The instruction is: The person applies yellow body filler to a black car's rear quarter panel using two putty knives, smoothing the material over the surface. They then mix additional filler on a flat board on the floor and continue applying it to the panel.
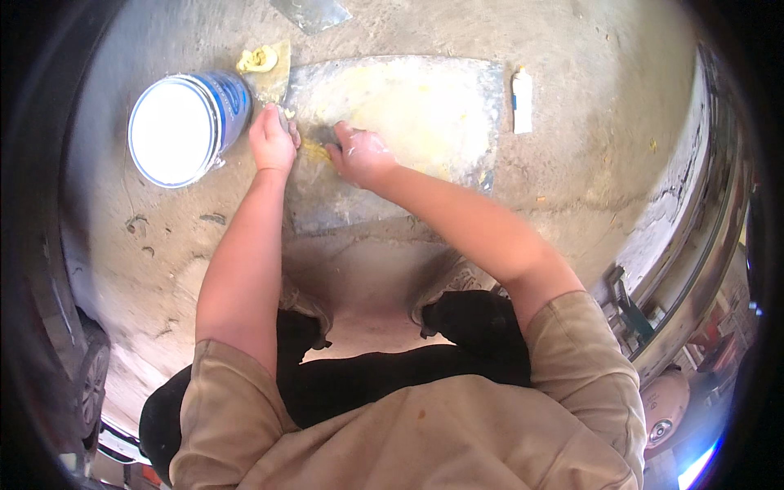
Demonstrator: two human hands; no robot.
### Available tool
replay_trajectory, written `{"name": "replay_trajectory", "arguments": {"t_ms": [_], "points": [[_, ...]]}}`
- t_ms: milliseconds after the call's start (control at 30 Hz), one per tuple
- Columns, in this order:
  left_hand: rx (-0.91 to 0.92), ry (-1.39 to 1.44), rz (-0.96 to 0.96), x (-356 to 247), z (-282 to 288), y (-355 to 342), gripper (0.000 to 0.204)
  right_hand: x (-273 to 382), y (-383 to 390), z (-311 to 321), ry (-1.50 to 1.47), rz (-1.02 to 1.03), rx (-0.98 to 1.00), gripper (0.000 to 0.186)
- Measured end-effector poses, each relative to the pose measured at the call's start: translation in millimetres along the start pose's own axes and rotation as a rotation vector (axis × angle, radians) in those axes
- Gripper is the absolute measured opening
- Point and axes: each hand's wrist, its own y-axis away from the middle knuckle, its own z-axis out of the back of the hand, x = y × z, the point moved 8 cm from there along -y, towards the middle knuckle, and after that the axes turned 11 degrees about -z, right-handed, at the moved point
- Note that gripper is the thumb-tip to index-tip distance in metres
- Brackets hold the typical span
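Note:
My left hand is closed beside the left edge of a flat metal sheet. A bit of something grey shows by its fingers, too hidden to name. Just beyond it is a thin flat plate carrying a lump of yellow putty. My right hand, smeared with white, grips a small dark scraper over the sheet. Yellow putty is smeared beneath the scraper. Pale and yellow stains cover much of the sheet.
Left of my left hand stands a blue and white bucket with a white top. A white tube lies right of the sheet. Another flat grey piece is at the far edge. Metal parts line the right side; a wheel is at lower left.

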Motion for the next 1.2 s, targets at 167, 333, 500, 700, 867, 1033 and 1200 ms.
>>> {"name": "replay_trajectory", "arguments": {"t_ms": [167,333,500,700,867,1033,1200], "points": [[0.067,-0.059,-0.017,11.8,3.4,-7.7,0.038,15.8,19.5,-20.2,0.182,0.178,0.252,0.029],[0.079,-0.189,-0.082,9.1,6.5,-9.7,0.046,6.7,60.7,15.1,0.088,0.288,0.317,0.026],[0.2,-0.056,-0.07,-23.7,-39.8,12.0,0.04,-61.7,73.4,146.6,-0.196,-0.102,0.3,0.028],[0.62,0.108,-0.083,-106.6,-164.2,70.1,0.04,-97.2,124.4,323.5,-0.735,-0.033,-0.078,0.035],[0.922,0.107,-0.025,-174.9,-216.1,135.4,0.04,-119.2,189.0,402.5,-0.988,0.077,-0.604,0.027],[1.156,-0.063,-0.019,-192.2,-236.5,182.4,0.037,-115.6,222.3,402.1,-1.224,0.191,-0.815,0.02],[1.22,-0.056,0.003,-184.2,-243.8,195.4,0.033,-95.5,228.7,381.9,-1.326,0.361,-0.786,0.021]]}}
